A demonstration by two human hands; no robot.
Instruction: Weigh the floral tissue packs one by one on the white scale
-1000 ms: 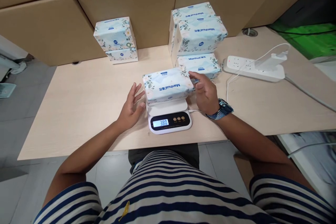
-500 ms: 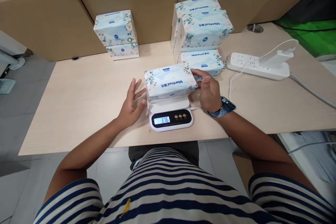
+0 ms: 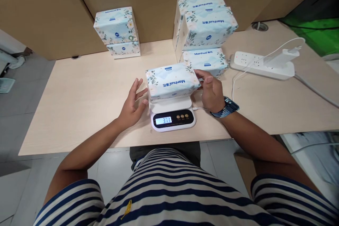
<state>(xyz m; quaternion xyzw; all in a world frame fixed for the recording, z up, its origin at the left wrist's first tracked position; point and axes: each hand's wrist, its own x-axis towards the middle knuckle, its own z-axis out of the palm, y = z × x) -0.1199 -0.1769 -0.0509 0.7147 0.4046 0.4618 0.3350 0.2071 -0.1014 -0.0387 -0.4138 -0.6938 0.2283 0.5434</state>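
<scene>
floral pack (image 3: 173, 79): lying flat on the rear part of the scale (image 3: 172, 106), blue lettering upside down to the wearer; front strip of the white platform uncovered. scale stands near the front edge of the table (image 3: 87, 106). lit display (image 3: 163, 120) reads 371, decimal point not certain; three gold-coloured buttons (image 3: 182, 116) to its right.

left hand (image 3: 132, 109): at the left end of the pack, fingers fanned out, thumb well apart from them, nothing grasped. fingertips just beside the pack; contact cannot be told.

right hand (image 3: 213, 93): at the right end, fingers reaching toward the pack, thumb raised away from them, no pinch seen. some fingers partly hidden; cannot tell whether they touch. dark watch (image 3: 231, 104) on a blue patterned band at this wrist.

white cable (image 3: 200, 108) leaves the scale's right side, passing under the right hand.

behind, to the right: stacked packs (image 3: 209, 30) of like print, with a lower pack (image 3: 205, 64) in front. behind, to the left: two-pack stack (image 3: 116, 28). power strip (image 3: 262, 65) at right, white adapter (image 3: 283, 58) plugged in. cardboard boxes (image 3: 153, 7) line the rear.
</scene>
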